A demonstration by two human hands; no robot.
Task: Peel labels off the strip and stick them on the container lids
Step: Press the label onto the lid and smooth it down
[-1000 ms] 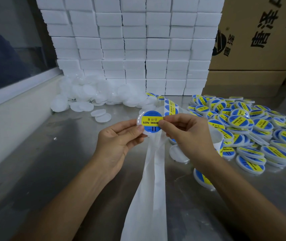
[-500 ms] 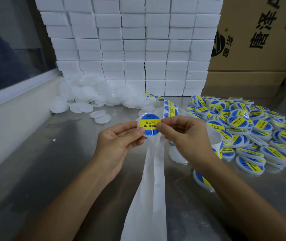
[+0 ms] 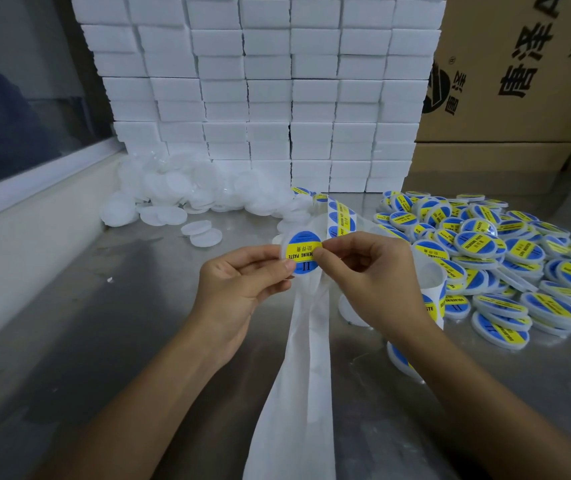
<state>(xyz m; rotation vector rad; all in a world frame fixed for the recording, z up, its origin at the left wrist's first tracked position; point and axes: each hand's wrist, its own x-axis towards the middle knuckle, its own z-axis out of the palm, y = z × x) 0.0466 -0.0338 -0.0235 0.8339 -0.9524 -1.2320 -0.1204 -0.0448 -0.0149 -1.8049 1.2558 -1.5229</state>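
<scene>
Blue and yellow, the label (image 3: 304,251) now sits turned on the white lid (image 3: 286,250), which is held up over the middle of the bench (image 3: 69,341). The left hand (image 3: 239,289) pinches the lid's edge, and the right hand (image 3: 370,275) pinches the label side, rubbing it flat. This lid looks nearly done. No open containers show, only lids: a labelled pile (image 3: 506,258) on the right side, plain lids (image 3: 180,188) at the back.
</scene>
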